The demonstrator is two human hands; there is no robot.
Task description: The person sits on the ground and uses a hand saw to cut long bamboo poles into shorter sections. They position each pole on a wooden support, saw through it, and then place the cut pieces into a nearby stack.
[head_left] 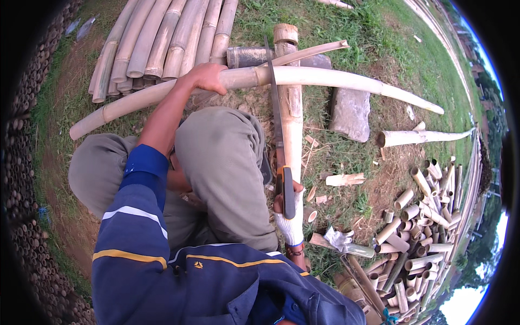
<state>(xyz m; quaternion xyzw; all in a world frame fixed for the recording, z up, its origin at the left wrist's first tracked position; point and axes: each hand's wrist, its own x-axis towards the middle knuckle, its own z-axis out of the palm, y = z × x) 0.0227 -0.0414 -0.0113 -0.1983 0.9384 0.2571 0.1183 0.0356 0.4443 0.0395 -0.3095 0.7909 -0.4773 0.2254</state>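
Head view, pale bamboo pole (336, 77): laid crosswise in front of the knees, left end near the pole stack, right end out past the stone block (350, 115).
Left hand (208, 77): bare; fingers clamped over the bamboo pole left of the blade, probably to stop it rolling.
Saw (277, 116): blade crossed over the bamboo pole just beside a joint; depth of any contact can't be told.
Right hand (291, 225): white glove worn; fingers closed around the orange-and-black handle (287, 189), held low so the blade is kept pointed away from the body, seemingly.
Support log (292, 141): thicker bamboo, laid lengthwise under the bamboo pole, apparently as a rest to keep it raised.
Around the log: dark cylinder (246, 57) and split strip (311, 52) seen near its far end.
Ground: grass and bare soil used as work area; chips (345, 179) scattered.
Upper left: pole stack (162, 38) laid side by side.
Right: another pole (425, 138) set apart; heap of short tubes (414, 238) piled below.
Setting: outdoors; bamboo ends (32, 216) massed along left rim, trees (482, 227) and sky at right.
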